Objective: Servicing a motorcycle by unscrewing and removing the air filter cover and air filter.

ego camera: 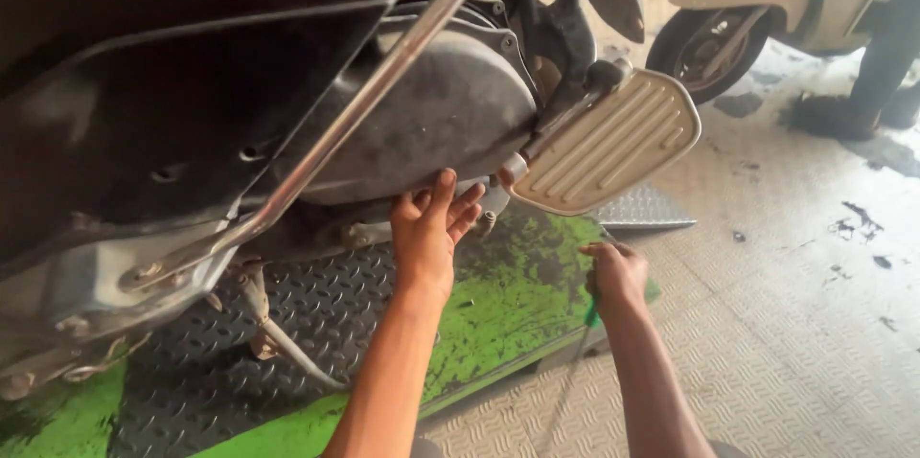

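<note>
Left hand (428, 228) raised with fingers spread wide, fingertips touching the underside of the grey engine cover (436, 118), just beside the ribbed footboard (609, 144). Right hand (616, 272) closed around a green-handled tool (591, 309), low over the right edge of the green checker-plate lift platform (498, 300). Chrome guard bar (364, 99) slanting across the cover.

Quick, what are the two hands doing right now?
Left hand: open, fingers spread, reaching up under the engine cover.
Right hand: closed around a green-handled tool.
</note>
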